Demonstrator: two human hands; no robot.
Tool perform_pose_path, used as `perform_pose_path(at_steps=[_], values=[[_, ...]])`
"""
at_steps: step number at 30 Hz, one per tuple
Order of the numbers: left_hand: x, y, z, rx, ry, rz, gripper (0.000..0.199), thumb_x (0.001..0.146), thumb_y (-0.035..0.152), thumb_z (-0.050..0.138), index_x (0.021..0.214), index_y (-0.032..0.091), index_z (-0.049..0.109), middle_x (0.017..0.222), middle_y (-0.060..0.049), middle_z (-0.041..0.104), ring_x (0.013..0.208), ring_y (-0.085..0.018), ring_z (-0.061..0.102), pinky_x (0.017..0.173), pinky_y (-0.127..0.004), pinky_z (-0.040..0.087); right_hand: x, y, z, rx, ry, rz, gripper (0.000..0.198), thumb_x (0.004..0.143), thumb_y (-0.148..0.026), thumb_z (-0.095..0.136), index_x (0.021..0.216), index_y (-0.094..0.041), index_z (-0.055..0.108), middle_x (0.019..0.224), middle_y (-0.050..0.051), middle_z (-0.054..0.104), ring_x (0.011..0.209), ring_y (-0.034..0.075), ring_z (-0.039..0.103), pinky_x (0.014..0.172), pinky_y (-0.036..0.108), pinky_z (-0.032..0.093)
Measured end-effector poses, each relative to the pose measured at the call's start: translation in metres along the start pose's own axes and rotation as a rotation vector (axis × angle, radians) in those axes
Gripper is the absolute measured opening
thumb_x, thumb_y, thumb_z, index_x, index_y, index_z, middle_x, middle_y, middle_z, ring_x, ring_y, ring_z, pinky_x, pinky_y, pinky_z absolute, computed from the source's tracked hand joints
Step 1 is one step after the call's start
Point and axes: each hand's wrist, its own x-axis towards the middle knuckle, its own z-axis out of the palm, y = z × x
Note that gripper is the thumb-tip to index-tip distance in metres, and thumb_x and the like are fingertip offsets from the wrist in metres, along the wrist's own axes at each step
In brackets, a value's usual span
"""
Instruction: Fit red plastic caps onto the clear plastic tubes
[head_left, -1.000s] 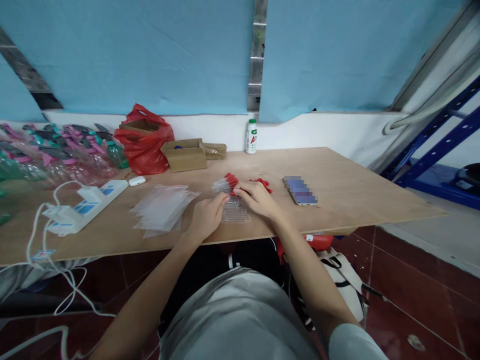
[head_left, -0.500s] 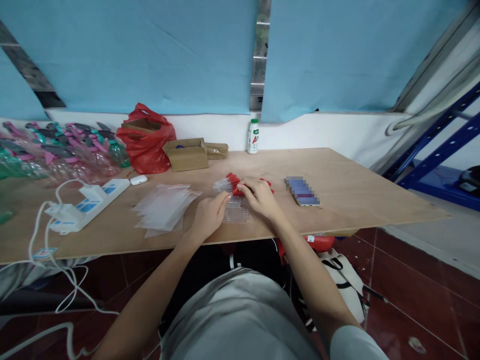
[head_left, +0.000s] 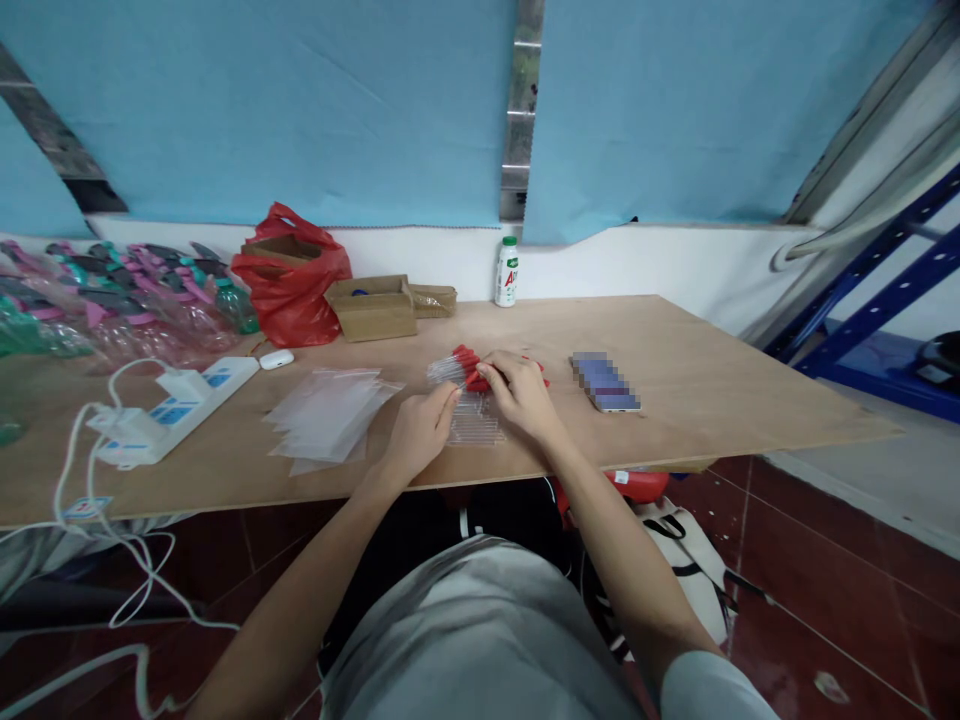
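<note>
My left hand (head_left: pixel 424 424) is closed in a pinch at the thin shaft end of a red-handled rod (head_left: pixel 471 379), which looks like a small screwdriver. The red end sits between the closed thumb and fingers of my right hand (head_left: pixel 519 393). Just behind the hands lies a bundle of similar red-ended pieces (head_left: pixel 465 356) with thin pale shafts pointing left. Nearer the table's front edge, several thin clear or metal rods (head_left: pixel 475 430) lie side by side. More red pieces (head_left: pixel 543 372) show past my right hand, which partly hides them.
Clear zip bags (head_left: pixel 330 412) lie left of my hands, and a phone (head_left: pixel 604 382) to the right. Farther left are a power strip (head_left: pixel 180 412) with cables, a white case (head_left: pixel 277 359) and spray bottles (head_left: pixel 142 300). A red bag (head_left: pixel 300 300), cardboard box (head_left: pixel 375 310) and white bottle (head_left: pixel 507 275) stand behind.
Both hands stay at nearly the same spot with the red-handled rod between them. Only a slight shift of the right fingers shows.
</note>
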Motion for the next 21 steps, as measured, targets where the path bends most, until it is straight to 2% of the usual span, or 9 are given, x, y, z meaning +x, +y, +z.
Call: perform_pose_path(at_steps=[6, 12, 21], values=[[-0.0007, -0.0009, 0.0017, 0.015, 0.005, 0.011, 0.041, 0.117, 0.039, 0.032, 0.104, 0.022, 0.067, 0.081, -0.005, 0.072, 0.077, -0.022, 0.071, 0.07, -0.031, 0.042, 0.0, 0.0001, -0.0018, 0.012, -0.012, 0.005, 0.036, 0.115, -0.042, 0.047, 0.097, -0.021, 0.071, 0.091, 0.006, 0.075, 0.083, 0.021, 0.067, 0.085, 0.033, 0.046], [-0.0027, -0.0017, -0.0002, 0.104, -0.023, -0.017, 0.038, 0.116, 0.038, 0.033, 0.108, 0.023, 0.067, 0.085, -0.005, 0.076, 0.079, -0.024, 0.073, 0.07, -0.032, 0.042, -0.0006, 0.0032, -0.0028, 0.0, -0.111, -0.027, 0.031, 0.114, -0.041, 0.051, 0.099, -0.022, 0.07, 0.095, 0.006, 0.076, 0.088, 0.021, 0.068, 0.084, 0.031, 0.045], [-0.0037, -0.002, 0.0024, 0.054, -0.021, 0.018, 0.035, 0.117, 0.036, 0.03, 0.118, 0.023, 0.063, 0.111, -0.007, 0.078, 0.099, -0.024, 0.074, 0.078, -0.033, 0.048, -0.0001, 0.0035, 0.0032, 0.01, -0.227, -0.099, 0.023, 0.114, -0.033, 0.048, 0.113, -0.023, 0.069, 0.11, 0.007, 0.077, 0.098, 0.023, 0.07, 0.088, 0.032, 0.047]])
